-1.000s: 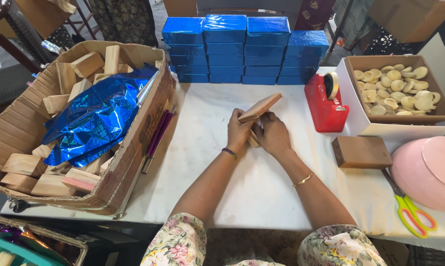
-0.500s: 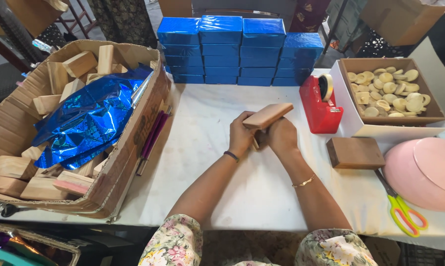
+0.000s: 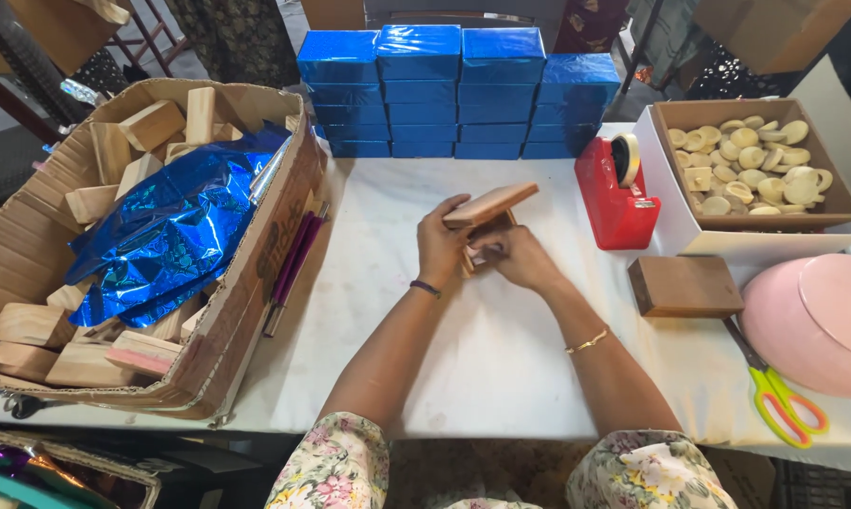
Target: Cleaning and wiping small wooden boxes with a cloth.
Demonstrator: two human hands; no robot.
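Note:
At the middle of the white table (image 3: 501,358) my left hand (image 3: 441,243) grips a small wooden box (image 3: 489,215) whose flat lid is tilted up toward the right. My right hand (image 3: 518,256) is closed at the box's lower part, fingers under the raised lid. Both wrists rest low over the tabletop. What the right fingers pinch is hidden by the hand.
A cardboard carton (image 3: 256,273) of wooden blocks and crumpled blue foil (image 3: 171,231) stands on the left. Stacked blue wrapped boxes (image 3: 458,90) line the back. On the right are a red tape dispenser (image 3: 619,198), a tray of pale round pieces (image 3: 755,170), a brown block (image 3: 685,286), a pink lid (image 3: 817,320) and scissors (image 3: 774,391).
The lid of the wooden box has swung up and open. My right hand slid down from the lid to the box's lower part.

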